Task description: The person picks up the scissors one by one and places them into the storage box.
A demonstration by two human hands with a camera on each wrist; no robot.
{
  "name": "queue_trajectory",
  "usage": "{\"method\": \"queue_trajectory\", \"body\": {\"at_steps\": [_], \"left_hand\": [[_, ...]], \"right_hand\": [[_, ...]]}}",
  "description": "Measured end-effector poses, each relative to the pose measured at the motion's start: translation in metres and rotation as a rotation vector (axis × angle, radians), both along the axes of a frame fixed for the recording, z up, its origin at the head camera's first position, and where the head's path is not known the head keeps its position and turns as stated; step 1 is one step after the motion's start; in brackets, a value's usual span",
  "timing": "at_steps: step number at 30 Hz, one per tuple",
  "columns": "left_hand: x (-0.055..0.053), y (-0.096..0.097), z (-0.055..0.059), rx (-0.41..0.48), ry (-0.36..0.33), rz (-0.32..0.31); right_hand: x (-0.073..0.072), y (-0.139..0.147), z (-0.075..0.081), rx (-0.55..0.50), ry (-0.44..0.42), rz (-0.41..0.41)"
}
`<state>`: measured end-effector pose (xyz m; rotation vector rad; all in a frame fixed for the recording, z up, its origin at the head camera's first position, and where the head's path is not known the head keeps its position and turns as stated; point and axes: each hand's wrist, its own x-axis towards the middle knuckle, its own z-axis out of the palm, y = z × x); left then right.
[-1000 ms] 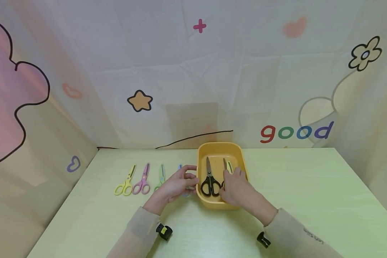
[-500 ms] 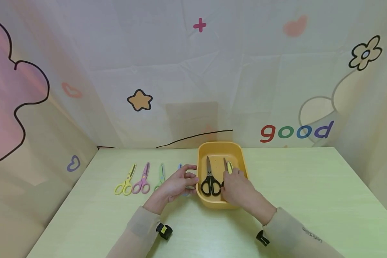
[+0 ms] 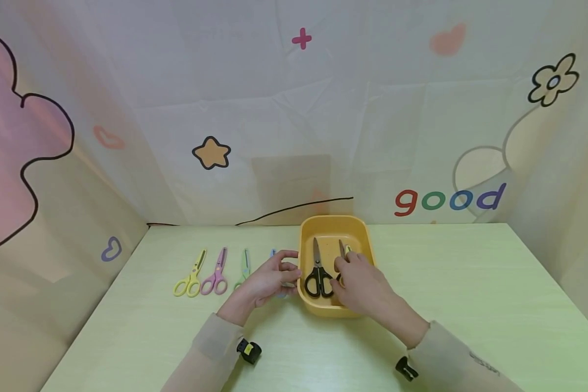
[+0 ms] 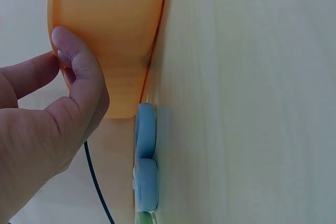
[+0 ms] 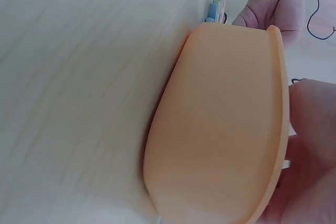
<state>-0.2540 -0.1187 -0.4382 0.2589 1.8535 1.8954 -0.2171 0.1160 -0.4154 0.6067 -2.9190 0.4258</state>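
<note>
My left hand (image 3: 274, 277) pinches the left rim of the orange-yellow plastic box (image 3: 335, 311), fingers bent against its outer wall. Inside the box lie black-handled scissors (image 3: 318, 277). Beside them a second pair of scissors (image 3: 342, 248) shows a blade and a bit of black handle. My right hand (image 3: 362, 280) reaches over the right half of the box with bent fingers, thumb and index finger apart. A narrow yellow-edged thing (image 3: 348, 250) peeks out past its knuckles. The box wall hides the fingertips in the right wrist view; I cannot tell whether they grip anything.
Left of the box lie yellow scissors (image 3: 191, 277), pink scissors (image 3: 218, 275) and green scissors (image 3: 245, 264) in a row. Blue scissors (image 4: 146, 182) lie beside the box, partly behind my left hand. A printed curtain (image 3: 284, 125) hangs behind the table (image 3: 446, 294).
My right hand has shifted slightly, its thumb and index finger now farther apart, and less of the yellow-edged thing shows. The left hand and the box stay in place.
</note>
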Motion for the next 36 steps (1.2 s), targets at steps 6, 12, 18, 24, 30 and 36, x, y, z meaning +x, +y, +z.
{"method": "queue_trajectory", "body": {"at_steps": [6, 12, 18, 24, 30, 36], "left_hand": [[-0.001, 0.000, -0.001, -0.001, -0.005, 0.002], [-0.001, -0.001, -0.002, 0.000, -0.008, 0.005], [-0.001, -0.001, -0.002, -0.004, -0.010, 0.007], [-0.001, -0.001, -0.002, -0.006, -0.007, 0.009], [-0.001, -0.001, -0.002, -0.007, -0.007, 0.008], [-0.002, -0.001, -0.002, -0.012, -0.006, 0.010]], "right_hand": [[-0.003, 0.008, 0.000, -0.205, 0.041, 0.005], [-0.008, 0.018, 0.000, -0.404, 0.104, 0.010], [-0.012, 0.030, -0.002, -0.539, 0.031, -0.059], [-0.017, 0.046, -0.003, -0.611, -0.053, -0.134], [-0.019, 0.060, -0.002, -0.686, -0.261, -0.185], [-0.018, 0.066, -0.003, -0.808, -0.475, -0.219]]}}
